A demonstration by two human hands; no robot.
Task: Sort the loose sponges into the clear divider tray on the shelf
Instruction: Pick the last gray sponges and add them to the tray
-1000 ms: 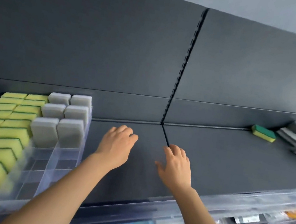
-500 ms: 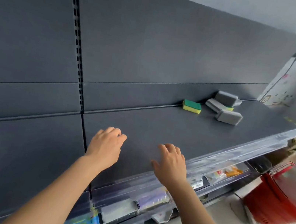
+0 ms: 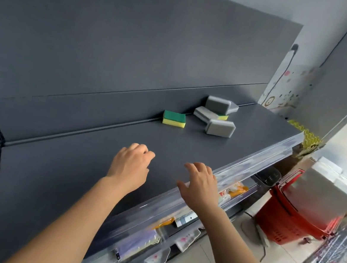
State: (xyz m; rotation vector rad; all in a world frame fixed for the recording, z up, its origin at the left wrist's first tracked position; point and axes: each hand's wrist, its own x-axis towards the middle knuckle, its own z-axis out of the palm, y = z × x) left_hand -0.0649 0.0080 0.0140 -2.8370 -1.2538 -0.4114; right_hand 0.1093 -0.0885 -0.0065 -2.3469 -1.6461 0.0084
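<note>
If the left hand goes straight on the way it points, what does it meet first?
Most likely the green and yellow sponge, lying flat near the back of the shelf. Only bare shelf shows between it and the left hand. Depth is hard to judge from this one view.

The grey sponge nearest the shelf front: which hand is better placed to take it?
Probably the right hand: open, empty, almost in line with the grey sponge; the left hand lies farther left.

Bare shelf (image 3: 188, 149) is lying open from the left hand (image 3: 129, 165) and the right hand (image 3: 201, 185) up to the green sponge (image 3: 174, 119), which is sitting alone by the back panel (image 3: 134, 57). Three grey sponges (image 3: 220, 128) are crowding together just beside it. A clear rail (image 3: 254, 159) is edging the front.
</note>
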